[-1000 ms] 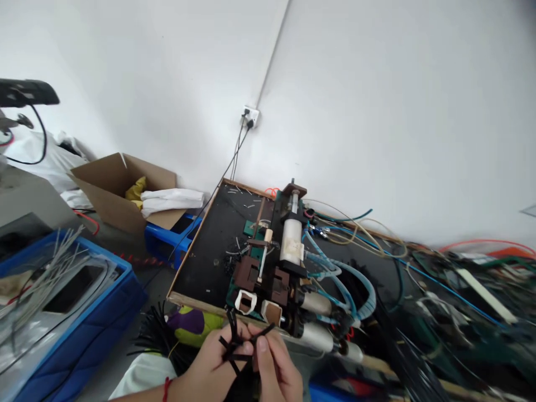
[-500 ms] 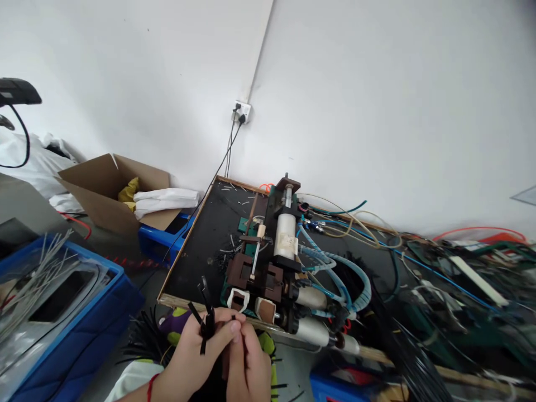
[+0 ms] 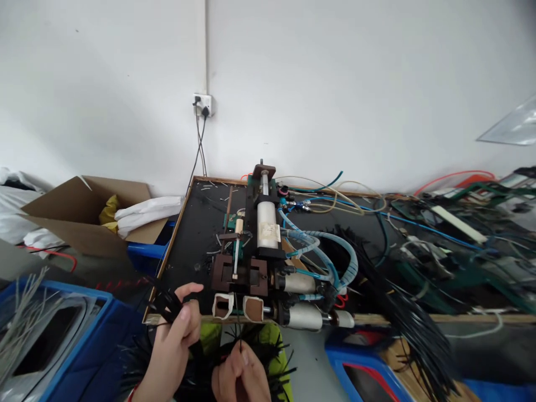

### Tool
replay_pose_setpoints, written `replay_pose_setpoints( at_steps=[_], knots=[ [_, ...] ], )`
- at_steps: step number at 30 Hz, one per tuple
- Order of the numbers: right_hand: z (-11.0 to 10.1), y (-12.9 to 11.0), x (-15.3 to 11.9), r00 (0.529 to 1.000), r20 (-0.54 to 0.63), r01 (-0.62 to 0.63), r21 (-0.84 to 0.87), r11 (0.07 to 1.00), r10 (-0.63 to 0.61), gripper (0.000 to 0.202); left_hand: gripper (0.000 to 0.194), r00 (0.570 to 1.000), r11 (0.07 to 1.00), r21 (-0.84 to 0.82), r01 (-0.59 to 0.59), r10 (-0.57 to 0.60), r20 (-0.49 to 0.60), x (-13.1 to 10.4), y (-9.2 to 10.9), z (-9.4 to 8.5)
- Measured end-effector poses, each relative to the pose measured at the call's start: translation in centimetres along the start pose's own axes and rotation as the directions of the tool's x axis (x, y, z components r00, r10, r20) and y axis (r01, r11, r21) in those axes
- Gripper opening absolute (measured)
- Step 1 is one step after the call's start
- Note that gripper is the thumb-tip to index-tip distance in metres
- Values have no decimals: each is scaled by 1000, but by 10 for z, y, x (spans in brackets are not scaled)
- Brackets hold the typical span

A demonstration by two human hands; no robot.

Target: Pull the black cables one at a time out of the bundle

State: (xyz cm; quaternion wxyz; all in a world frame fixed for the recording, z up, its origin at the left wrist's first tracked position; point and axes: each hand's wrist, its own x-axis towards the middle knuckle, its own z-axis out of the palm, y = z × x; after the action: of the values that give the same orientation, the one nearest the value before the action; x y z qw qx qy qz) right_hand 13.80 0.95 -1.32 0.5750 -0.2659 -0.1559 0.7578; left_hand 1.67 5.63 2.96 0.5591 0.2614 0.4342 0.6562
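Observation:
My left hand (image 3: 178,335) is closed around several black cables (image 3: 166,301) at the table's front left corner, its index finger partly stretched out. To its right and lower, my right hand (image 3: 243,371) pinches a thin black cable (image 3: 238,326), which points up toward the machine. The pneumatic machine (image 3: 239,273) has brown jaw blocks, a white cylinder (image 3: 267,220) and two padded pieces at the table's front edge. A bundle of black cables (image 3: 272,340) lies over the lap below.
A blue bin (image 3: 96,329) with pale wires and a dark flat object is at left. Behind it stands a cardboard box (image 3: 84,223). Blue hoses (image 3: 349,262) curve right of the machine, beside a long black cable bundle (image 3: 402,318). Another blue bin (image 3: 355,368) sits below.
My hands have moved apart, the left one going left with its cables. The right hand now pinches a cable pointing at the machine. The view has turned right.

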Motion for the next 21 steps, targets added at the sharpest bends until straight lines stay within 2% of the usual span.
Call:
replay_pose_setpoints(
  at_steps=[5, 11, 15, 21],
  knots=[
    [2, -1, 10, 998, 53, -30, 179, 983, 21, 36, 50, 994, 999, -44, -19, 24, 108, 1, 9, 1],
    [12, 7, 18, 997, 78, -23, 286, 958, 0, 34, 64, 980, 998, -41, 45, -37, 198, 9, 4, -13],
    [13, 8, 19, 997, 83, -29, 294, 955, 5, 33, 59, 983, 993, -92, 73, -56, 173, 10, 4, -11],
    [11, 15, 21, 994, 69, 60, 360, 931, -90, 30, 46, 989, 983, -139, 116, -102, 105, 4, 7, -1]
  ],
)
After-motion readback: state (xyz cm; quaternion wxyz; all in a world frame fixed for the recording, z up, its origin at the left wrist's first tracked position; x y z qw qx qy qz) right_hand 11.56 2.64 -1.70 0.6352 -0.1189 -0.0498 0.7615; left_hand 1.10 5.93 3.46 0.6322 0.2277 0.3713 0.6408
